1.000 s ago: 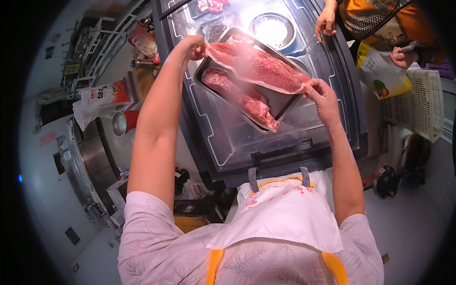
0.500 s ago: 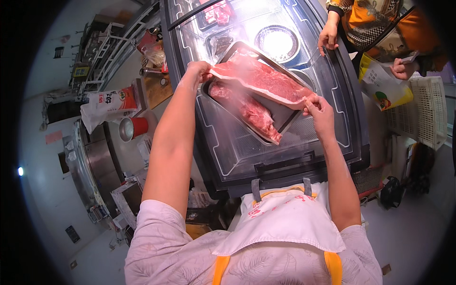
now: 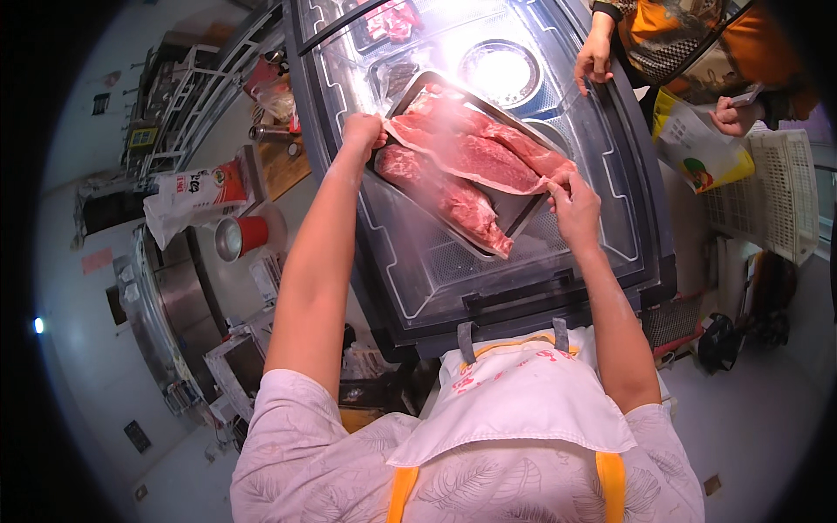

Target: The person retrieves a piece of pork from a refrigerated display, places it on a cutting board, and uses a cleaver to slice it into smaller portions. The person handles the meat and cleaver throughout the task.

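Left hand point(image 3: 360, 136) nearer right hand point(image 3: 576, 207), pinching meat point(image 3: 478, 155)

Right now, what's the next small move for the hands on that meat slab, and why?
Probably ease the meat slab down into the tray: the left hand and right hand grip its opposite ends, and it stretches over the tray, alongside another meat piece.

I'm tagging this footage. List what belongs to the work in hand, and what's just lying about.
In hand: left hand, right hand, meat slab gripped by both, tray, meat piece lying in it.
Lying about: red container, white sack, wooden board, pale crate.
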Tool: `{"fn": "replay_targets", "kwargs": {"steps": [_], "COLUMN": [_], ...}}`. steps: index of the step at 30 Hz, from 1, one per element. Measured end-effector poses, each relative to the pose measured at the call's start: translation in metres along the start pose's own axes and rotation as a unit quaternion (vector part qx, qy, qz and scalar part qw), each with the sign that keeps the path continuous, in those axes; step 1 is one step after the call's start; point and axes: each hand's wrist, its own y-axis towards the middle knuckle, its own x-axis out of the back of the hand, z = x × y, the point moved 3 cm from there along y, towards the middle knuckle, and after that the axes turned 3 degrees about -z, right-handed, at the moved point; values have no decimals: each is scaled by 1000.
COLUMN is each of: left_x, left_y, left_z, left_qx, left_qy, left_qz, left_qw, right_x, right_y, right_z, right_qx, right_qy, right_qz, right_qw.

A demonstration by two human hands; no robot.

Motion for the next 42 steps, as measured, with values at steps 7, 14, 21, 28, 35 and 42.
{"fn": "replay_targets", "kwargs": {"steps": [7,14,21,28,35,42], "left_x": [-58,-161,-105,-69,-67,-111], "left_y": [-205,-399,-412,-403,-397,-386], "left_z": [-27,-8,76,78,12,-5], "left_qx": [-306,-232,-57,-49,-113,-164], "left_qy": [422,97,82,54,-28,-4], "left_qz": [-16,323,372,241,138,125], "left_qw": [853,912,923,968,984,978], "right_x": [3,-9,0,1,11,18], "right_y": [4,-3,-12,-18,-38,-44], "right_z": [-4,-11,-8,5,25,-24], "right_qx": [1,-9,0,113,-170,-305], "right_qy": [-23,-32,-43,-126,216,331], "right_qz": [-19,-23,-22,-65,48,81], "right_qw": [1000,999,999,983,960,889]}}
